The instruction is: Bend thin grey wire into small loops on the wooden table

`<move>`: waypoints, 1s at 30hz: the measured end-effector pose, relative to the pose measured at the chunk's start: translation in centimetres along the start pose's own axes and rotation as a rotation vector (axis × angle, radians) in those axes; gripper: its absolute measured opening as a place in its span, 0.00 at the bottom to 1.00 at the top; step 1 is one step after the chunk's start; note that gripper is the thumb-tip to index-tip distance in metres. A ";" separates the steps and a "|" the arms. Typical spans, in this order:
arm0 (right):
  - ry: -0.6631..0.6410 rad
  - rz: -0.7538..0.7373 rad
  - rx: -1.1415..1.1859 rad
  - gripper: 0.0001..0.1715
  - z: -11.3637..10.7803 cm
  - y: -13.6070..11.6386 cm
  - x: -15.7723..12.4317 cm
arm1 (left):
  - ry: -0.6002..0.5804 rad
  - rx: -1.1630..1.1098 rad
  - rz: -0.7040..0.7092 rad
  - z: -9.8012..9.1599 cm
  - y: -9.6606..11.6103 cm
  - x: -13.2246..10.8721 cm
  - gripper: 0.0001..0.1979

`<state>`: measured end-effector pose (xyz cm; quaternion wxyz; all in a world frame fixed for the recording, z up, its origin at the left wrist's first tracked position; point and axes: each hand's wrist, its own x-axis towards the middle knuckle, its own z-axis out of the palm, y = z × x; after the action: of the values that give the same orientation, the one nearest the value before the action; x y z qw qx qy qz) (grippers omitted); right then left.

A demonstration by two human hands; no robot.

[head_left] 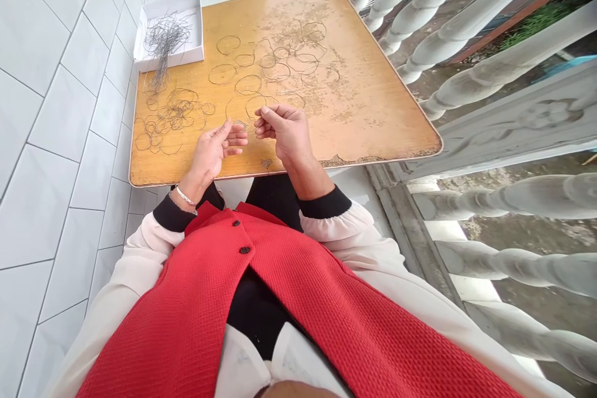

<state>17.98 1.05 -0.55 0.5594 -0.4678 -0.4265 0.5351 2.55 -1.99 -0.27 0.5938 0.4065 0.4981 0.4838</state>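
My left hand (pixel 212 148) is over the near edge of the wooden table, thumb against the index finger and the other fingers loosely extended. Close to its right, my right hand (pixel 290 132) pinches with thumb and forefinger. A thin dark wire (pixel 226 107) seems to curve between the two pinches, though it is faint against the tabletop. Just beyond my hands lie several wire rings (pixel 248 84), some overlapping. To the left is a tangled cluster of smaller wire rings (pixel 180 113).
A white open box (pixel 202 31) at the table's far left corner holds a bundle of loose wires (pixel 165 40), some hanging over its front wall. The worn table (pixel 373 106) stands between a tiled wall (pixel 60 137) and a white balustrade (pixel 420 18).
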 end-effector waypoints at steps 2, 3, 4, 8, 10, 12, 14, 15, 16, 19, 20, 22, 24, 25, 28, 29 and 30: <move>0.011 0.005 -0.006 0.17 -0.1 -0.2 0.0 | 0.073 0.121 0.098 -0.6 -0.1 0.1 0.24; 0.017 0.010 -0.007 0.16 -0.1 -0.3 0.1 | 0.132 0.208 0.187 -1.0 -0.1 0.1 0.23; 0.021 0.016 -0.007 0.16 -0.1 -0.4 0.1 | 0.191 0.310 0.298 -1.4 -0.1 0.0 0.22; 0.041 0.031 -0.020 0.14 -0.1 -0.5 0.3 | 0.106 0.759 0.758 -3.1 0.3 -0.5 0.16; 0.047 0.010 -0.037 0.15 0.0 -0.3 0.4 | -0.077 0.919 0.856 -3.3 0.6 -0.5 0.15; 0.049 -0.029 -0.057 0.15 0.0 -0.1 0.5 | -0.192 1.020 0.849 -3.2 0.8 -0.2 0.16; 0.047 -0.061 -0.076 0.16 0.1 0.1 0.6 | -0.214 1.095 0.802 -2.9 0.9 0.5 0.17; 0.047 -0.070 -0.080 0.16 0.2 0.1 0.6 | -0.207 1.131 0.784 -2.8 0.9 0.8 0.17; 0.046 -0.075 -0.081 0.16 0.2 0.1 0.6 | -0.195 1.158 0.770 -2.6 0.9 1.0 0.17; 0.034 -0.079 -0.068 0.17 0.4 0.0 0.5 | -0.168 1.167 0.740 -2.2 0.8 1.5 0.13; 0.026 -0.078 -0.058 0.17 0.5 -0.1 0.4 | -0.161 1.144 0.732 -2.1 0.8 1.5 0.13; 0.008 -0.067 -0.031 0.17 0.5 -0.1 0.3 | -0.137 1.077 0.714 -1.8 0.8 1.3 0.12; -0.007 -0.044 0.002 0.16 0.6 -0.1 0.1 | -0.099 0.999 0.689 -1.6 0.8 1.2 0.11; -0.017 -0.027 0.018 0.15 0.5 0.0 -0.1 | -0.079 0.959 0.679 -1.4 0.8 1.1 0.11; -0.058 0.038 0.046 0.14 0.4 0.0 -0.4 | -0.031 0.868 0.679 -1.2 0.5 1.0 0.09; -0.071 0.058 0.052 0.14 0.4 0.0 -0.5 | -0.018 0.851 0.689 -1.1 0.4 1.1 0.10; -0.082 0.075 0.063 0.15 0.5 -0.1 -0.5 | -0.005 0.840 0.701 -1.1 0.3 1.1 0.10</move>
<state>17.52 0.55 -0.37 0.5357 -0.4432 -0.4141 0.5875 1.46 -0.86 -0.38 0.1847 0.7516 0.4817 0.4112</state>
